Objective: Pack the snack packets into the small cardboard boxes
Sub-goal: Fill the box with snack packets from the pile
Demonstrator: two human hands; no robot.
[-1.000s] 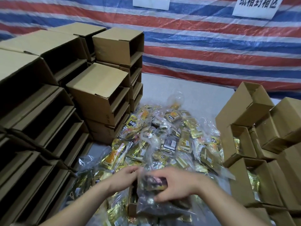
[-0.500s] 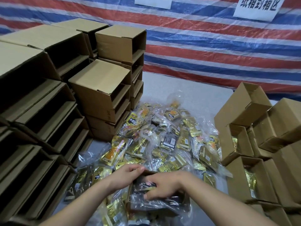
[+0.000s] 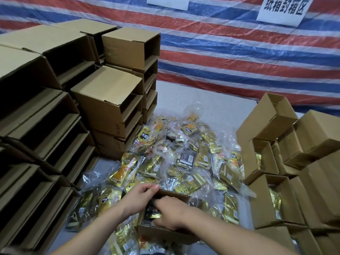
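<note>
Down at lower centre, the right hand [image 3: 173, 212] reaches into the small cardboard box [image 3: 165, 231], fingertips buried, pressing a dark snack packet [image 3: 151, 213]; whether it pinches is unclear. Left hand [image 3: 138, 196] curls over the box's far-left rim, gripping it.

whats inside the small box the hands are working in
Inside the small box, dark and gold snack packets show. The right hand reaches in and covers the rest; the left hand holds the far rim.

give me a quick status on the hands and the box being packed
Left hand holds the rim of the small box. Right hand presses packets down inside it. Loose packet pile crowds the box; nothing blocks the opening.
</note>
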